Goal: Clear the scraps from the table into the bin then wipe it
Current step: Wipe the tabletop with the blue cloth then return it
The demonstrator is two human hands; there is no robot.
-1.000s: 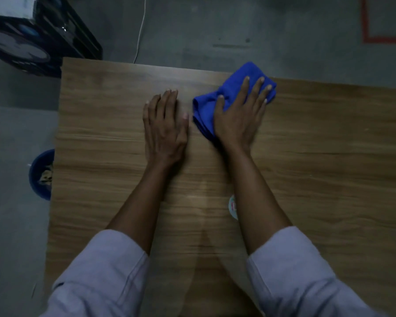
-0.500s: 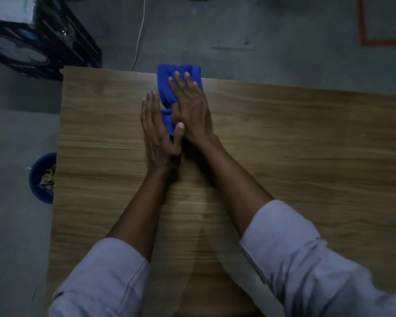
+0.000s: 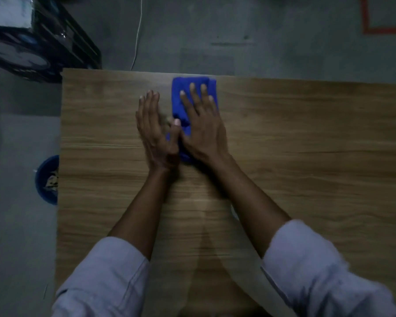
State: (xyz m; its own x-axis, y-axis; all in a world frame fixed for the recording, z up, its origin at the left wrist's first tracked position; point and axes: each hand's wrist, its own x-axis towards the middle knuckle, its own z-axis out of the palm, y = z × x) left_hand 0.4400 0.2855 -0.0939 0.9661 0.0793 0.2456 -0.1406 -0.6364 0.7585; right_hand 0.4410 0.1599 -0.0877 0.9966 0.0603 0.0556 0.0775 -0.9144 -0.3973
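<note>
Where the table (image 3: 306, 156) nears its far edge: a blue cloth (image 3: 178, 88) lies folded flat on the wooden top, its far end just short of that edge.
Right hand (image 3: 202, 131): palm down on the blue cloth, fingers straight and spread, pressing it onto the table; no finger curls round it.
Left hand (image 3: 152, 131): palm down on the bare top just left of the cloth, fingers straight and close together. The thumb reaches across and rests on the cloth's left margin, touching or all but touching the other hand.
Left sleeve (image 3: 101, 277): pale fabric, pushed up the forearm, over the table's near edge.
Right sleeve (image 3: 318, 271): same pale fabric, over the near part of the top; blurred.
Bin (image 3: 42, 179): blue and round, on the floor at the table's left edge, which hides part of it.
Scraps (image 3: 52, 181): pale bits inside the bin; their kind cannot be told.
Pale mark (image 3: 234, 215): a sliver on the top beside the right forearm, mostly hidden.
Dark box (image 3: 44, 42): off the table's far-left corner; detail unclear.
White cable (image 3: 137, 35): runs over the grey floor beyond the far edge.
Red line (image 3: 375, 32): on the floor beyond the far-right part of the table.
</note>
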